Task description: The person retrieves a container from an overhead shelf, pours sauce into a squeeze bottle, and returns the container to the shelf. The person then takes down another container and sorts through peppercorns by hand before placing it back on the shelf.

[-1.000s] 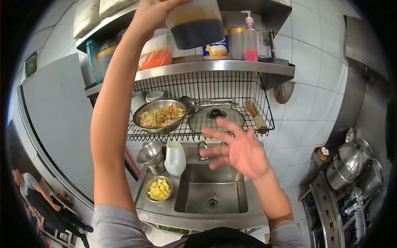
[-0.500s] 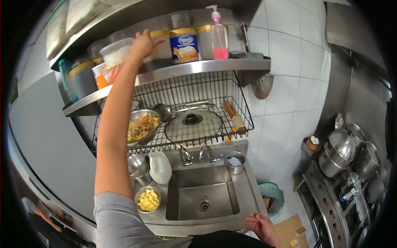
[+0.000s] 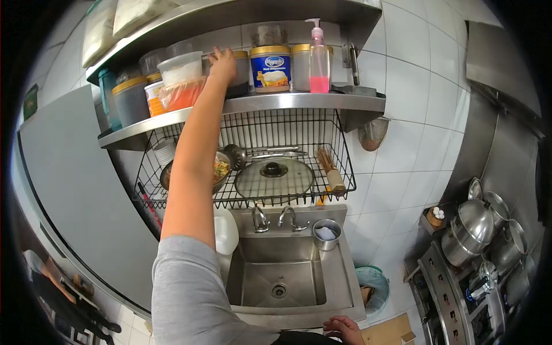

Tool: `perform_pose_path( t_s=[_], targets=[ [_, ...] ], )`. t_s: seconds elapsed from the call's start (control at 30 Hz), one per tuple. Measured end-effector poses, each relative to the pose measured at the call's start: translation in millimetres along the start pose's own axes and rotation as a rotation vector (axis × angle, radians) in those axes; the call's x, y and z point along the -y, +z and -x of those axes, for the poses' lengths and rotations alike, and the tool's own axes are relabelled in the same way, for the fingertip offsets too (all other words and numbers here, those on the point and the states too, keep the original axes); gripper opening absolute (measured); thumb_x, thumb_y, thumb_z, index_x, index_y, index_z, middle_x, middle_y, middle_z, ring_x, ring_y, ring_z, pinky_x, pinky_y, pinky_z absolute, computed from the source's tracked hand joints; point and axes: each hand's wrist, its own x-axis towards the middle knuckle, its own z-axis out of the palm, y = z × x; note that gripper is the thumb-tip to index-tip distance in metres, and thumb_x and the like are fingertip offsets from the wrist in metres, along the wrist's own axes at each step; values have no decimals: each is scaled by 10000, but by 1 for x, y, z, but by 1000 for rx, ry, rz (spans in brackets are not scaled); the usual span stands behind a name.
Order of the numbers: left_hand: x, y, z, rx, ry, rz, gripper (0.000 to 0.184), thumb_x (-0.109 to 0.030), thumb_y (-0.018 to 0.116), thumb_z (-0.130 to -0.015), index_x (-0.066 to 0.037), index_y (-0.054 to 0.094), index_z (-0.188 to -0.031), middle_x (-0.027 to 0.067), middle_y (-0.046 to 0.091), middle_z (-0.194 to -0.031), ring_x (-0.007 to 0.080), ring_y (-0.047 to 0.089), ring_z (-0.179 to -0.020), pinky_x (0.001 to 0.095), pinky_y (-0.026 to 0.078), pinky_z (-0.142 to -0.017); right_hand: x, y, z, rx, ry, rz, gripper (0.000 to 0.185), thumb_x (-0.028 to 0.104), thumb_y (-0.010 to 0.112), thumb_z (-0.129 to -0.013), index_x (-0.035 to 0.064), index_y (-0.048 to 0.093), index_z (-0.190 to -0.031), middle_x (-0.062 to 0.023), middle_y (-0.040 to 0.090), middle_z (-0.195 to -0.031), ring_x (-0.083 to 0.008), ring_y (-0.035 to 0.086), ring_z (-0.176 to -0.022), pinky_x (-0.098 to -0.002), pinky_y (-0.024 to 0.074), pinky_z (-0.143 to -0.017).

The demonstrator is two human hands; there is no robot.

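My left hand (image 3: 222,66) is raised to the steel shelf (image 3: 259,102), at a gold-lidded jar of dark liquid (image 3: 238,75). Its fingers lie near the jar's lid, slightly apart. To its left stand a white-filled tub (image 3: 180,69) and an orange-filled container (image 3: 181,93). The blue-labelled jar (image 3: 270,69) and a pump bottle of pink liquid (image 3: 319,57) are to its right. My right hand (image 3: 344,329) is low at the sink's front edge, fingers loosely curled, with nothing visible in it.
Below the shelf, a wire rack (image 3: 276,195) holds a glass lid (image 3: 274,177) and a bowl of shredded food (image 3: 221,169), partly behind my arm. Beneath are the sink (image 3: 276,276) and a metal cup (image 3: 326,234). Pots (image 3: 468,227) stand right; another person (image 3: 60,293) is at lower left.
The container of dark liquid that my left hand held up is now on the shelf, and that hand has opened. My right hand has dropped from above the sink to its front edge.
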Motion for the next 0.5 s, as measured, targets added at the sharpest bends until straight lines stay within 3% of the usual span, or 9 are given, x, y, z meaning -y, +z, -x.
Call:
perform_pose_path(
  t_s=[0.07,0.13,0.2,0.3,0.4,0.5],
  targets=[
    [4,-38,23,-42,34,272,658,-273,724,-866,-8,486,-1419,302,417,-1503,502,345,-1433,563,315,-1190,0,1,3,-15,-28,33,488,327,625,-1001,-38,564,-1319,-194,682,-1203,-314,680,-1078,-426,563,-853],
    [27,-53,37,-475,114,328,570,-302,723,-868,-13,563,-1333,356,436,-1455,518,426,-1353,526,380,-1144,2,1,1,-15,-72,48,483,331,627,-1001,-34,574,-1313,-189,689,-1193,-307,687,-1062,-417,568,-838],
    [54,-105,61,-669,74,304,657,-386,774,-833,-13,559,-1330,319,489,-1421,491,448,-1336,539,413,-1105,-2,0,-6,-5,-105,72,482,342,632,-1000,-29,583,-1303,-182,693,-1183,-297,691,-1045,-407,573,-828],
    [99,-108,59,-569,-351,115,809,-497,847,-751,25,560,-1298,295,563,-1361,445,507,-1316,501,449,-1067,-3,9,-15,27,-133,80,448,332,634,-1005,-22,594,-1276,-168,699,-1151,-281,695,-1019,-402,577,-820],
    [149,-85,40,-133,-394,611,948,-589,895,-651,49,562,-1267,288,614,-1304,396,589,-1249,456,472,-1038,6,26,-23,99,-145,82,388,301,631,-1013,-10,606,-1245,-147,705,-1117,-259,699,-986,-398,579,-816],
    [139,-103,50,-154,-424,546,991,-613,908,-612,49,563,-1263,273,650,-1264,372,640,-1194,426,491,-1016,0,29,-40,175,-118,173,337,270,626,-1019,6,613,-1229,-128,713,-1097,-233,702,-955,-382,575,-805]
  ],
)
